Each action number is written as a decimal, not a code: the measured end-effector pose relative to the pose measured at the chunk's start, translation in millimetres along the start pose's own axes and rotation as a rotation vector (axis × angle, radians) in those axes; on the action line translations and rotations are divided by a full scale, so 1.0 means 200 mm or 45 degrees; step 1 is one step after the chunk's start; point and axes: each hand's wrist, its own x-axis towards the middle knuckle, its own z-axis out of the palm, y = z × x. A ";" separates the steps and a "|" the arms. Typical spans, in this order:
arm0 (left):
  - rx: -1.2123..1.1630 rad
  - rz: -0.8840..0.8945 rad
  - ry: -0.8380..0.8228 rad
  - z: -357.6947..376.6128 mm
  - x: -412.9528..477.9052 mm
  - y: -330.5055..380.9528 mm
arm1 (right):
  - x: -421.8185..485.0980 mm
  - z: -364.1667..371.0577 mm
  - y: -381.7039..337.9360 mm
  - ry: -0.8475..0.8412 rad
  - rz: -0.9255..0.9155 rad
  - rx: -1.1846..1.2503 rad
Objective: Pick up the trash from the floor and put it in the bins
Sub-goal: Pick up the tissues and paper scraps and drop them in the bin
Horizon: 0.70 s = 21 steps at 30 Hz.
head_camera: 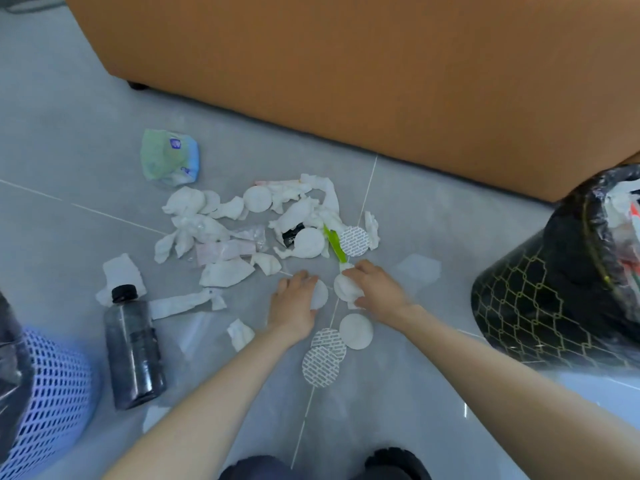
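- Nearest me, two printed seals lie overlapping on the floor, right on the tile seam, with a plain white disc touching them. Their repeating print is too small for me to read.
- My left hand lies with its fingers laid fairly flat on a round pad, pressing rather than gripping it.
- My right hand has its fingers curled round a white wad, low over the same seam. I judge this is the gathering step, with nothing binned from this handful yet.
- Next, I think, the wad goes to the black bin at the right edge (it is the closer one). The blue lattice bin sits at the left edge.
- A dark bottle stands beside the blue bin, and I see no label on it.
- Further out the tissue pile is still spread wide, with a green strip in it.
- Beyond that is a green-and-blue packet, whose purple mark is unreadable.
- Farthest is orange-brown furniture.
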 end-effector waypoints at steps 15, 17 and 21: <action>-0.609 -0.223 0.070 -0.03 -0.02 -0.03 | -0.08 -0.04 -0.05 0.469 0.071 0.140; -0.753 -0.221 0.025 -0.06 -0.04 -0.03 | -0.11 -0.07 -0.06 0.513 0.101 0.446; -0.785 -0.178 -0.164 -0.07 -0.10 -0.03 | -0.19 -0.07 -0.04 0.290 0.112 0.533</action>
